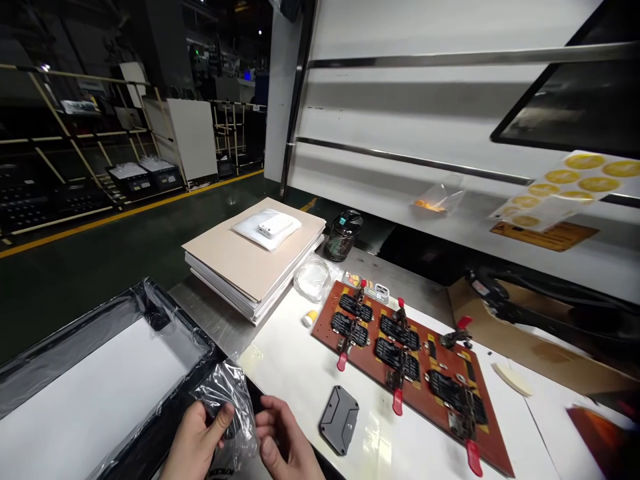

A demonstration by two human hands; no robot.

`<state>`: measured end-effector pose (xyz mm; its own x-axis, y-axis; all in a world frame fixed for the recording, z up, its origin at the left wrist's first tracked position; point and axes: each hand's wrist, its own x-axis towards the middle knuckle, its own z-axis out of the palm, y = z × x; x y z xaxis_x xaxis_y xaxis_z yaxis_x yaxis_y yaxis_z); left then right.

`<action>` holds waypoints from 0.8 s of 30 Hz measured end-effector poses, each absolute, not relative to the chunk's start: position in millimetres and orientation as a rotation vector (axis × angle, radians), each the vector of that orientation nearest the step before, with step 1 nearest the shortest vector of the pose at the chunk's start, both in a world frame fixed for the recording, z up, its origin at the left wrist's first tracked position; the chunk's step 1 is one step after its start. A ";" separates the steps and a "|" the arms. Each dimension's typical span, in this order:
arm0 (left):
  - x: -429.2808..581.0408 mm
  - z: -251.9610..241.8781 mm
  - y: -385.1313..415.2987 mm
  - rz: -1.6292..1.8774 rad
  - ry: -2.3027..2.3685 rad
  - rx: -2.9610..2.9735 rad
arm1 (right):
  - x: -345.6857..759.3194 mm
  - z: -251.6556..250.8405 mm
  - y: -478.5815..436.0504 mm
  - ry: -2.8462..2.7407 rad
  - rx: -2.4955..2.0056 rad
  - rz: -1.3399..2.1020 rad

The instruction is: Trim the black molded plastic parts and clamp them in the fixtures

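Tray: a black-framed tray (107, 373) with a white base, at far left, its frame edged with loose clear film (165, 320).

Left hand: the left hand (195, 443) sits low at the tray's right corner, fingers closed around a clear plastic bag (235, 413), thumb pressed on its front.

Bag contents: a dark part (219, 410) inside the bag, held in the left hand; its shape is hidden by the film.

Right hand: the right hand (286, 437) sits just right of the bag, fingers half curled; contact with the bag cannot be told.

Bench, rear: a stack of pale boards (253, 257) on a steel table (215, 313), with a white pouch (265, 228) on top; a dark jar (343, 235) stands beside them.

Bench, front: a grey housing (340, 420) lies flat near the right hand.

Fixture: a red-brown board (490, 440) with toggle clamps (397, 400) holding black parts (400, 353).
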<state>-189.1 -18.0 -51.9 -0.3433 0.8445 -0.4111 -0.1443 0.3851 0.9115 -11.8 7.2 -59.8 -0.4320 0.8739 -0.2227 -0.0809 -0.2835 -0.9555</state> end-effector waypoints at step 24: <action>-169.3 -42.7 -27.8 1.002 1.093 0.513 | 1.3 -35.0 32.6 -1.281 -1.066 2.029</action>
